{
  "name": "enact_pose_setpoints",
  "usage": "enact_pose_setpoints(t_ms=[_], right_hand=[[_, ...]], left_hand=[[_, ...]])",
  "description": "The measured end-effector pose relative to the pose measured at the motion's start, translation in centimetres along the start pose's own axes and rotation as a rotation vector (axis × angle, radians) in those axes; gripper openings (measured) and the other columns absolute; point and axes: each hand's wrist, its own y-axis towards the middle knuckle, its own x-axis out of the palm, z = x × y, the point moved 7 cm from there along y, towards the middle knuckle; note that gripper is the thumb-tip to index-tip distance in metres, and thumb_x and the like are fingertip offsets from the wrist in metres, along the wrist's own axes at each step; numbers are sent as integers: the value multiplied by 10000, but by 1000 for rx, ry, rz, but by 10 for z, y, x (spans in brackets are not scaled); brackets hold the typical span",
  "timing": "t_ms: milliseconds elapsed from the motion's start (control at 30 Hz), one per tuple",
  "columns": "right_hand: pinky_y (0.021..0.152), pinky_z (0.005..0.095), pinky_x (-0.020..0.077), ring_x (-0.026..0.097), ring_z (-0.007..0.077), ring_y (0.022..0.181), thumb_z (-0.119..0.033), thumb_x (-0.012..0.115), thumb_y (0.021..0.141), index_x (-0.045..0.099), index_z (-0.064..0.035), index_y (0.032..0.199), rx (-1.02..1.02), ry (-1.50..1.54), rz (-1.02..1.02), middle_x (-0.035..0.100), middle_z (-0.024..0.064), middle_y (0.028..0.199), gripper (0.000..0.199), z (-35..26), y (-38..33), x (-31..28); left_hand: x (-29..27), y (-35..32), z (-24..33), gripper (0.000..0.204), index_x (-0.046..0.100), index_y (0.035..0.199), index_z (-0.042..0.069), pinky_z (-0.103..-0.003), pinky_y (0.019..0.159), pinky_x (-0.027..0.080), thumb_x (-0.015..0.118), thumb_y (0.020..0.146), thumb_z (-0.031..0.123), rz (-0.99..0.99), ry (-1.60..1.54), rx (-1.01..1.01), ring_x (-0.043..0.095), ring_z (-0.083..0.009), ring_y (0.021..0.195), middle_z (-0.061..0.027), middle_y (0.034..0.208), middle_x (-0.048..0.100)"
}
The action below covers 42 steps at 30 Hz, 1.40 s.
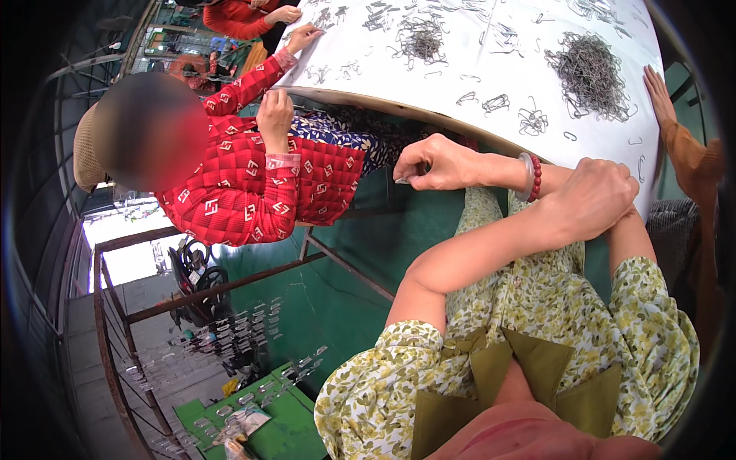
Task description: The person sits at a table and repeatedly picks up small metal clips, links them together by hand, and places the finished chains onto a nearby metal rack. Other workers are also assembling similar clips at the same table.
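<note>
My arms cross in front of me. My left hand [594, 198] lies over my right arm near the elbow, its fingers curled round it. My right hand [438, 162] is stretched out to the left, just off the near edge of the white-covered table [452, 88]. Its fingers are pinched on a small silvery metal piece [401, 181], mostly hidden, so its kind cannot be made out. A red bead bracelet [536, 178] and a pale bangle [526, 177] circle that wrist. Closest on the table are loose bent wire hooks [533, 120] and a large tangled heap of them [590, 75].
A smaller heap of hooks [422, 40] lies farther left. A person in a red patterned jacket [245, 184] sits at the left, hands by the table edge. Another person's hand [661, 93] rests at the right edge. A rusty metal frame [222, 291] stands lower left.
</note>
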Motion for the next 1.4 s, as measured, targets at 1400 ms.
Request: enact_pose_setpoints(t_ms=[1400], right_hand=[[753,287,518,600,180,811,25,646,813,640,73,973,470,91,688,654,100,922,167,-31,-104,-58]], left_hand=[[-130,-161,-83,114,648,815,12,-323,741,489,698,774,106,773,-284,-416,618,-198,835,-63,910,605]])
